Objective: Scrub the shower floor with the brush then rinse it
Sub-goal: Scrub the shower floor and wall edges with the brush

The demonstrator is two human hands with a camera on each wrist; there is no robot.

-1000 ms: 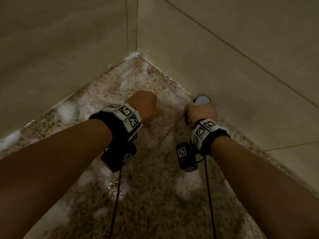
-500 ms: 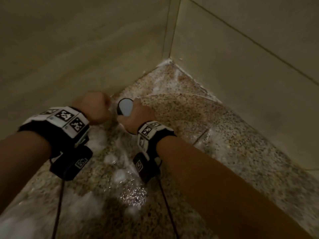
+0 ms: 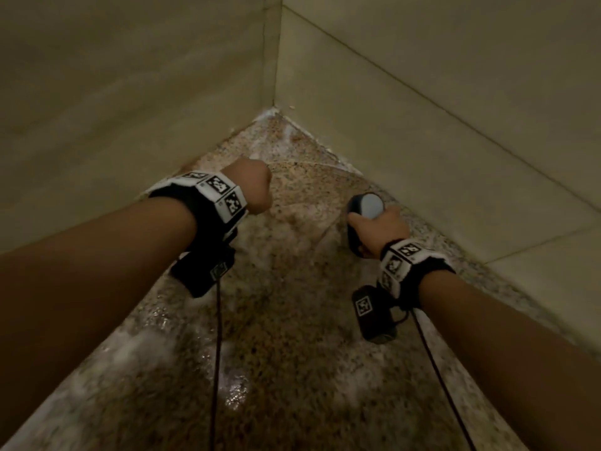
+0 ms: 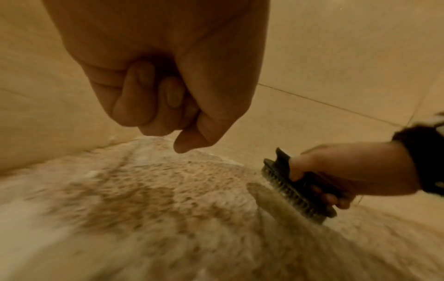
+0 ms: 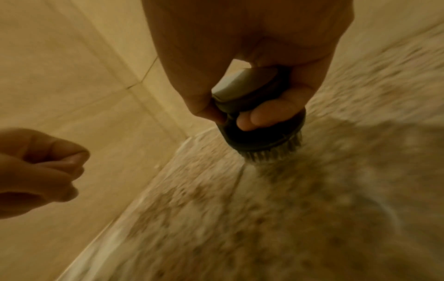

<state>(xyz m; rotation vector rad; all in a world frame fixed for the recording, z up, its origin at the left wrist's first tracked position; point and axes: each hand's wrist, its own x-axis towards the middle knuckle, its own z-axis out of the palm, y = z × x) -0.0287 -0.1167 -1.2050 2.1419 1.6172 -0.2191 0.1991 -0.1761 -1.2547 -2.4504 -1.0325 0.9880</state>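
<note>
Shower floor (image 3: 292,320): speckled stone, wet, patchy white foam (image 3: 136,349), with a glint of water nearer the camera. Landmark: the wall corner (image 3: 274,107) where two beige tiled walls meet the floor.

Right hand (image 3: 379,229) is out from the corner along the right-hand wall, close to that wall's base. Its fingers and thumb are wrapped round the knob of a dark round brush (image 5: 261,121) with a pale cap on top. The brush is tilted; the left wrist view shows its bristles (image 4: 295,197) touching the floor at a grout line.

Left hand (image 3: 252,187) is out from the corner toward the left-hand wall, above the floor, fingers curled into a fist with nothing in it (image 4: 165,91). It is apart from the brush.

Both wrists carry black bands with printed markers and trailing cables.
</note>
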